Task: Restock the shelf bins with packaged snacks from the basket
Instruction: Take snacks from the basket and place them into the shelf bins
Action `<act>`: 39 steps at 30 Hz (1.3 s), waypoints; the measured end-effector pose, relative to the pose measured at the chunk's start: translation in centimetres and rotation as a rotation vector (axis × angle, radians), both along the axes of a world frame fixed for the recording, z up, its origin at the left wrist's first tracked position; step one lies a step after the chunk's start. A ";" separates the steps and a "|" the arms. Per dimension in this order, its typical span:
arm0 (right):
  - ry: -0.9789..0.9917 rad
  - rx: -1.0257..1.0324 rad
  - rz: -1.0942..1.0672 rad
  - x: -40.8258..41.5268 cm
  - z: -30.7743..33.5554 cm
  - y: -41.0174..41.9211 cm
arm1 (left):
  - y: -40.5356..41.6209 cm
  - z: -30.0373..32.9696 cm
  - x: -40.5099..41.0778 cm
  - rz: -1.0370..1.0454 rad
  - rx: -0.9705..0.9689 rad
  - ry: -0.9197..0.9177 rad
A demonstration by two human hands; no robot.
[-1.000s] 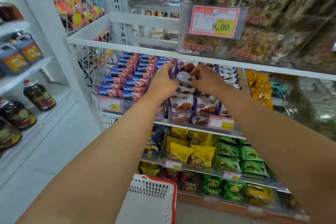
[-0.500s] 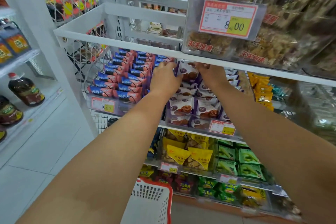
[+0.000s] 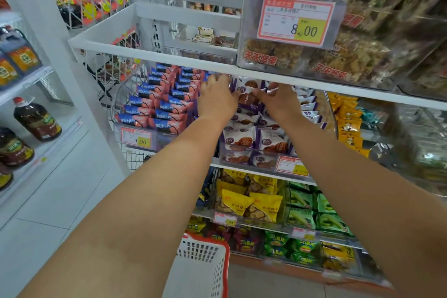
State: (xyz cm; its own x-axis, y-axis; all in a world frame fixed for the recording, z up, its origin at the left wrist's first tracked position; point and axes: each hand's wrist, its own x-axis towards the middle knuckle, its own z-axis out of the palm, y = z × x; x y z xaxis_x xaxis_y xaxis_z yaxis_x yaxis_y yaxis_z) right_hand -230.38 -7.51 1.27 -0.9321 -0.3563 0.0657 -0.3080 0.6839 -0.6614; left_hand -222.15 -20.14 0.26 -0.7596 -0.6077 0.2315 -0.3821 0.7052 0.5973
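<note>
Reaching deeper under the shelf edge (image 3: 266,72) than a second ago: left hand (image 3: 217,99) and right hand (image 3: 278,101), each grip closed on the purple snack packet (image 3: 249,98) between them (basket (image 3: 205,264) far below). Placement into purple bin (image 3: 244,155) judged nearly complete.

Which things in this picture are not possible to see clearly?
- Head view: inside of the basket, cut off by the bottom edge.
- Fingertips of the left hand and right hand, hidden under the shelf rail.
- Small print on the price tag, blurred.
</note>
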 end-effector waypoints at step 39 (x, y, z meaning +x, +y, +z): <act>0.179 -0.068 0.093 0.2 -1.2 0.8 | 0.7 -1.2 0.9 -0.101 -0.092 0.048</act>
